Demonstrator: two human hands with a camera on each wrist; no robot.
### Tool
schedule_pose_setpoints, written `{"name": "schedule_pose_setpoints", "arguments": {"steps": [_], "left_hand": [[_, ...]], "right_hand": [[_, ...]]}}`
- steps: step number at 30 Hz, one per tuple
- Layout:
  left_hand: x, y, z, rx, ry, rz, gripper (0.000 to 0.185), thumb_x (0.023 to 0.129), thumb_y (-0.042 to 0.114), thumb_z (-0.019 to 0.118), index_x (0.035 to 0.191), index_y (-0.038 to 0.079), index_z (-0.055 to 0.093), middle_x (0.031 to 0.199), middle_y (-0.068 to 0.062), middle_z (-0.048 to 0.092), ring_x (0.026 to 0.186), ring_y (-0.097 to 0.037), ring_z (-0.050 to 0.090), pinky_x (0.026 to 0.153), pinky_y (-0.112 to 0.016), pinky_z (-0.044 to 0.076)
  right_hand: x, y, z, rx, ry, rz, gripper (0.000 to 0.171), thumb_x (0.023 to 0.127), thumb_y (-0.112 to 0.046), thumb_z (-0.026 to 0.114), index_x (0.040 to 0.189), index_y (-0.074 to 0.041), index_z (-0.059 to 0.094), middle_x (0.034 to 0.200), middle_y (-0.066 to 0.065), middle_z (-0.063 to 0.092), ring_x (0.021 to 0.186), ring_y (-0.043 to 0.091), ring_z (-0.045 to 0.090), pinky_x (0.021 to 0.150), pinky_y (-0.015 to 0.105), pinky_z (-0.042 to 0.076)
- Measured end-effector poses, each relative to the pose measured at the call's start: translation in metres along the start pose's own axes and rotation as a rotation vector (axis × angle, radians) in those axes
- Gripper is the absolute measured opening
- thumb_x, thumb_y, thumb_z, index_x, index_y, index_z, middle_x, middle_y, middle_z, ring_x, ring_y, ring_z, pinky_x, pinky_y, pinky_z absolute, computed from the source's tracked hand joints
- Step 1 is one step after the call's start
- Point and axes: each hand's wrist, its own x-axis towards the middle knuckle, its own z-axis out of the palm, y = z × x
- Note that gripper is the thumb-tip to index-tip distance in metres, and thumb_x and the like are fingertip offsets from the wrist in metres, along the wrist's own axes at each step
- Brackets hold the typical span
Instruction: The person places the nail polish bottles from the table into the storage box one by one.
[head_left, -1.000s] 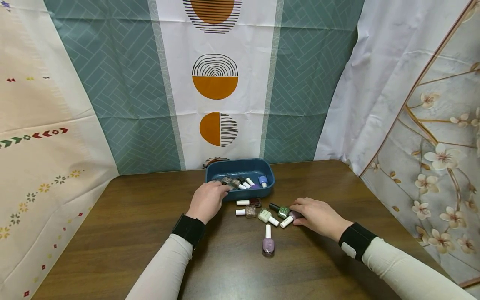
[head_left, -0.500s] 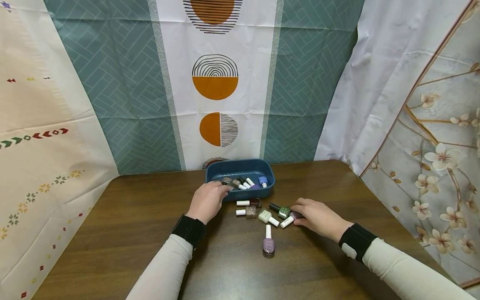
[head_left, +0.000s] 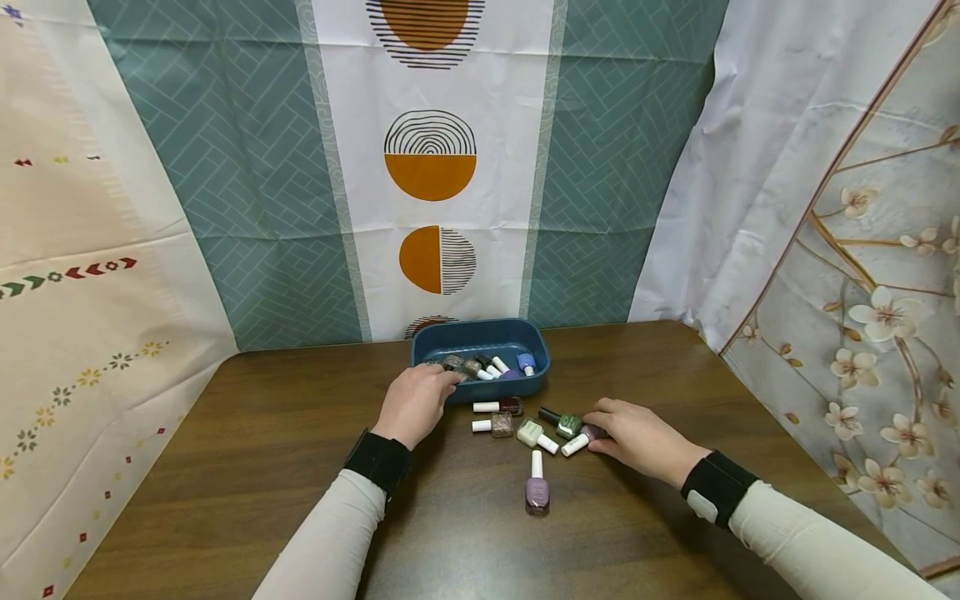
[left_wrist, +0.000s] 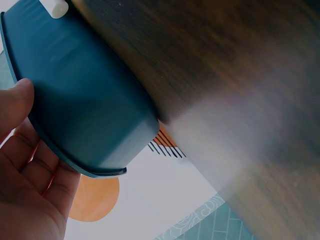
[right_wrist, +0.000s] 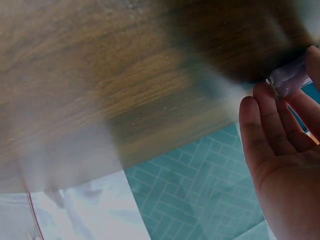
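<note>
Barely changed | left grip [head_left: 414, 402] pinching blue bin [head_left: 495, 390] | right grip [head_left: 639, 432] (a hair rightward) holding mauve bottle [head_left: 590, 432]

No legible text, brand or number in any view. Any lettering on the lilac bottle [head_left: 537, 493], green bottle [head_left: 568, 426], pale green bottle [head_left: 529, 431] or glitter bottle [head_left: 501, 425] was too small; the mauve bottle [right_wrist: 291, 79] was too blurred.

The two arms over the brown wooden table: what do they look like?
They are a person's, left hand and right hand ungloved. Both wear long off-white fabric sleeves with a wide black band around each wrist; the right one carries a small, rounded, pale patch.
</note>
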Motion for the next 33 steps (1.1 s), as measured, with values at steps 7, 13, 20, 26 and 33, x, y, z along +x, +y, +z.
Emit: {"name": "schedule_pose_setpoints", "arguments": {"steps": [7, 13, 20, 26, 33], "left_hand": [[0.000, 0.001, 0.000, -0.003, 0.001, -0.005, 0.016, 0.102, 0.009, 0.081, 0.117, 0.011, 0.086, 0.093, -0.004, 0.076, 0.091, -0.027, 0.073, 0.088, -0.045, 0.062], [0.001, 0.001, 0.000, -0.001, -0.002, -0.005, 0.016, 0.102, 0.009, 0.080, 0.117, 0.010, 0.086, 0.094, -0.005, 0.076, 0.092, -0.028, 0.074, 0.088, -0.045, 0.062], [0.001, 0.001, -0.001, 0.008, 0.021, 0.010, 0.016, 0.101, 0.007, 0.081, 0.116, 0.010, 0.086, 0.093, -0.005, 0.076, 0.092, -0.028, 0.074, 0.088, -0.045, 0.062], [0.001, 0.000, -0.001, 0.001, 0.012, 0.010, 0.016, 0.102, 0.007, 0.080, 0.117, 0.010, 0.086, 0.093, -0.005, 0.076, 0.092, -0.029, 0.074, 0.088, -0.046, 0.062], [0.001, -0.001, 0.001, 0.015, 0.012, 0.007, 0.015, 0.102, 0.009, 0.081, 0.116, 0.011, 0.086, 0.094, -0.005, 0.077, 0.093, -0.028, 0.074, 0.089, -0.045, 0.062]], "right_hand": [[-0.006, -0.001, -0.002, -0.001, 0.029, -0.003, 0.032, 0.095, -0.019, 0.091, 0.121, -0.003, 0.078, 0.108, 0.000, 0.068, 0.093, 0.013, 0.066, 0.083, 0.039, 0.062], [-0.006, -0.003, -0.006, -0.003, 0.025, 0.003, 0.032, 0.095, -0.019, 0.090, 0.121, -0.004, 0.078, 0.109, 0.000, 0.068, 0.094, 0.013, 0.066, 0.084, 0.039, 0.062], [-0.009, -0.005, -0.010, -0.017, 0.039, -0.001, 0.033, 0.094, -0.018, 0.091, 0.121, -0.004, 0.079, 0.110, 0.001, 0.069, 0.097, 0.015, 0.067, 0.086, 0.040, 0.063], [-0.007, -0.007, -0.014, -0.019, 0.049, -0.007, 0.035, 0.094, -0.018, 0.091, 0.122, -0.003, 0.079, 0.111, 0.002, 0.070, 0.097, 0.015, 0.067, 0.087, 0.039, 0.063], [-0.005, -0.009, -0.018, -0.017, 0.062, -0.010, 0.038, 0.093, -0.019, 0.092, 0.124, -0.002, 0.079, 0.114, 0.003, 0.072, 0.099, 0.015, 0.069, 0.089, 0.039, 0.063]]}}
